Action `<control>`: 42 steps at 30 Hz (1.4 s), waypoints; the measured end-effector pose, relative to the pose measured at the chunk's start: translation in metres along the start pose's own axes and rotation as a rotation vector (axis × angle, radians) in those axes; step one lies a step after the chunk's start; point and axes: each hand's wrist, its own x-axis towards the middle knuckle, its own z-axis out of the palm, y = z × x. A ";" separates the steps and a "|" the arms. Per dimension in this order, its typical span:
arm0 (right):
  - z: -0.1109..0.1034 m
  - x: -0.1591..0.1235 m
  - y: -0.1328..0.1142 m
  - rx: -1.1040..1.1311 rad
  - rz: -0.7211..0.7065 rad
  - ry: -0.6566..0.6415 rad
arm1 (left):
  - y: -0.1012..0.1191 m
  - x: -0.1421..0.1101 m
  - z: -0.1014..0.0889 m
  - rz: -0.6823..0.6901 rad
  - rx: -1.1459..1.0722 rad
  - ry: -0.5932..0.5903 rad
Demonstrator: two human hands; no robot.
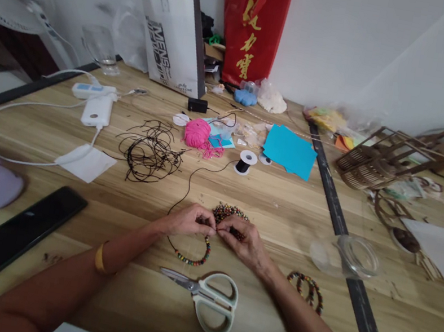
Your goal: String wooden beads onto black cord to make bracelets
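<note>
My left hand [194, 221] pinches the end of a black cord close to my right hand [240, 239]. The fingertips of both hands almost meet. From the left fingers hangs a curve of strung multicoloured beads [193, 259], lying on the table. The black cord [191, 179] runs back from there to a white spool [244, 162]. My right thumb and finger are pinched together; a bead seems to be between them, but it is too small to be sure. Behind the right fingers lies a pile of loose beads [231, 211], partly hidden. Scissors [207, 298] lie just below the hands.
Two beaded bracelets [306, 291] lie beside my right forearm, near a clear round container [356, 257]. Tangled black cord [150, 156], pink yarn [197, 133] and blue sheets [290, 151] lie farther back. A black phone [23, 231] is at left, with a white power strip [93, 90] behind.
</note>
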 end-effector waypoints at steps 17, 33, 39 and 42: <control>0.002 -0.002 -0.002 -0.014 0.087 0.012 | 0.004 0.000 0.000 -0.031 -0.045 -0.005; -0.006 0.000 -0.009 -0.076 -0.030 -0.083 | 0.003 -0.001 0.000 -0.048 -0.125 -0.033; -0.006 0.001 -0.013 -0.085 -0.045 -0.062 | 0.005 -0.001 -0.002 -0.021 -0.124 -0.043; -0.005 0.001 -0.012 -0.083 -0.053 -0.061 | 0.002 0.001 -0.002 0.003 -0.111 -0.046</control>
